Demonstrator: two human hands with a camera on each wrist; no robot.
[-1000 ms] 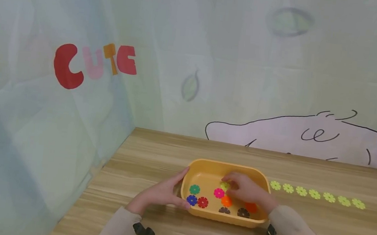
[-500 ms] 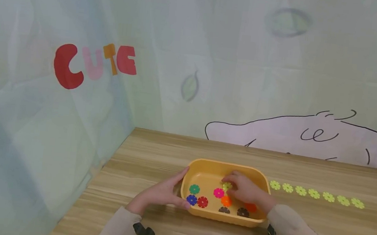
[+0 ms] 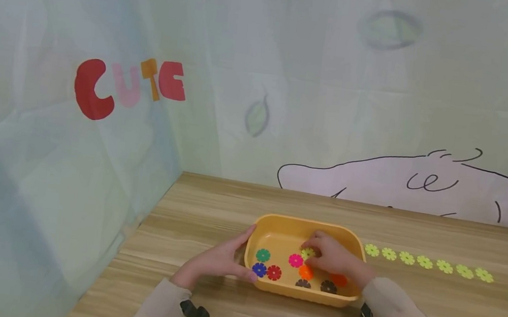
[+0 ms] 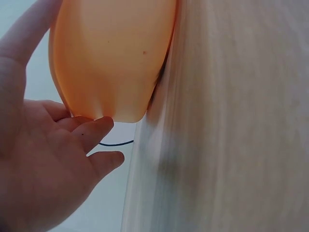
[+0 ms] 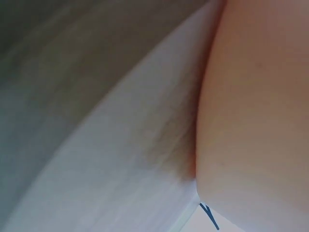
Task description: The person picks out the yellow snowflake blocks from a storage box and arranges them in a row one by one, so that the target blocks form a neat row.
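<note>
A yellow-orange plastic tub (image 3: 284, 225) rests on the table. My left hand (image 3: 221, 260) holds its left end, thumb at the near side and fingers along the far side; the left wrist view has the fingers (image 4: 99, 130) against the outer wall. Inside the tub, my right hand (image 3: 332, 255) pinches a yellow-green flower-shaped disc (image 3: 307, 253) between thumb and fingertips, close over the tub's floor. Around it lie a pink disc (image 3: 295, 260), an orange disc (image 3: 306, 272), a green disc (image 3: 263, 255), a blue disc (image 3: 259, 270) and a dark red disc (image 3: 274, 272).
Two dark brown discs (image 3: 328, 286) lie along the tub's near wall, and a red-orange disc (image 3: 339, 279) sits under the right wrist. Several yellow-green discs (image 3: 424, 261) form a row on the wooden table (image 3: 213, 195) right of the tub. Printed cloth (image 3: 225, 74) hangs behind.
The yellow-green disc and my right fingertips have shifted slightly right and toward the near side inside the tub. My left hand keeps its place on the tub.
</note>
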